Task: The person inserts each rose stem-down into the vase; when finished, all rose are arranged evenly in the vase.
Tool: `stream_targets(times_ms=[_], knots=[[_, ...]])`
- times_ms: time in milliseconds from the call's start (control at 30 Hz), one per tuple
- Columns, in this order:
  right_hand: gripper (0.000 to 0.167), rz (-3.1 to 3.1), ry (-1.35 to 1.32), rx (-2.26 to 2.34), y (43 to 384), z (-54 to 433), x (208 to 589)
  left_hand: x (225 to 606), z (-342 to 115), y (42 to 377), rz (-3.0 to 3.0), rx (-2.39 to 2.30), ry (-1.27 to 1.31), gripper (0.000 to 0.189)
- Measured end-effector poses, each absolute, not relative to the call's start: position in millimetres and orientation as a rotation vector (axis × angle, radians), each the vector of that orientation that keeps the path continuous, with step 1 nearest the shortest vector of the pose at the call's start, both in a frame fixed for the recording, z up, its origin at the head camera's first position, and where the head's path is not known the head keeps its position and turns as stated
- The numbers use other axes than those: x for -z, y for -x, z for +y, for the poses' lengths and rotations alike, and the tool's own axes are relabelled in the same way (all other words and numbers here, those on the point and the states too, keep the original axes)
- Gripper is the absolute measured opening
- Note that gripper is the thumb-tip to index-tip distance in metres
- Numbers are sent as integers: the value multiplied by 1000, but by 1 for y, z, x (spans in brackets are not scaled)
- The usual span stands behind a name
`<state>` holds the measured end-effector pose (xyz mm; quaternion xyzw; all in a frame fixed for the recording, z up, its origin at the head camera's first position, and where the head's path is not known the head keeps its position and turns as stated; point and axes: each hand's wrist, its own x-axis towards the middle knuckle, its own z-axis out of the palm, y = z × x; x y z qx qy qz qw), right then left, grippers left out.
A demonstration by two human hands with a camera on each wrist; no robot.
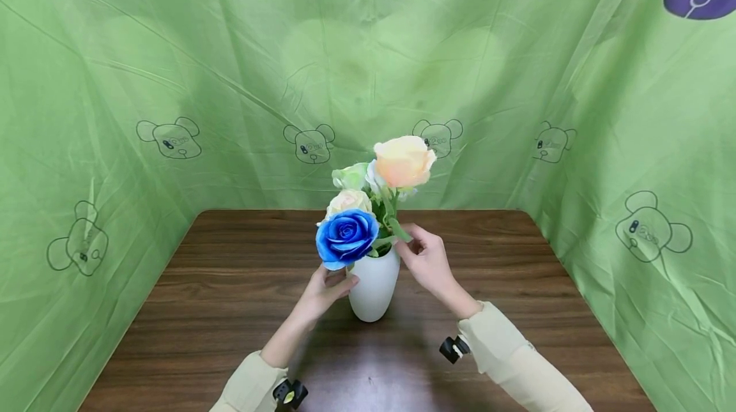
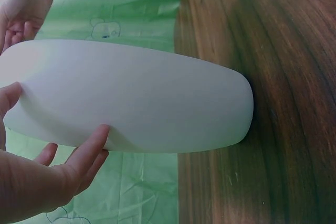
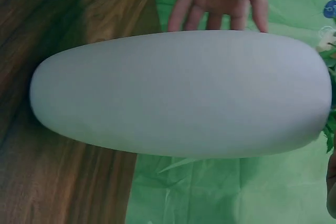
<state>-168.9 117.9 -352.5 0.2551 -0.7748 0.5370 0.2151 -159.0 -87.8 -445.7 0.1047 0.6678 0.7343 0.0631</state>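
A white vase (image 1: 374, 294) stands upright on the wooden table with artificial flowers in it. A large blue rose (image 1: 347, 236) leans out at the front left, and a peach rose (image 1: 404, 160) rises highest on the right. My left hand (image 1: 322, 294) is at the vase's left side under the blue rose; in the left wrist view its fingertips (image 2: 100, 135) touch the white wall, fingers loosely extended. At the rim on the right, my right hand (image 1: 427, 260) pinches a green leaf (image 1: 398, 229) between thumb and forefinger. Only its edge (image 3: 332, 182) shows in the right wrist view.
A cream rose (image 1: 349, 202) and a pale green flower (image 1: 351, 175) sit behind the blue one. The brown table (image 1: 241, 271) ends at a green curtain (image 1: 247, 80) on the back and both sides. Each sleeve carries a small black device (image 1: 454, 349).
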Motion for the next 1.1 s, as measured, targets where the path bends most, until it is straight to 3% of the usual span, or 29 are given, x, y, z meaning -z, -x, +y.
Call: stream_targets(times_ms=[433,733,1100], knots=[[16,-2109,-694,-1498,168,118,356,446,-88,159,2009,-2230,-305,55],[2,-1843,-706,-1691,170,107,335,444,-88,157,2039,-2216,-302,54],[6,-1950,-609,-1704,169,100,340,447,-88,161,2041,-2225,-337,56]])
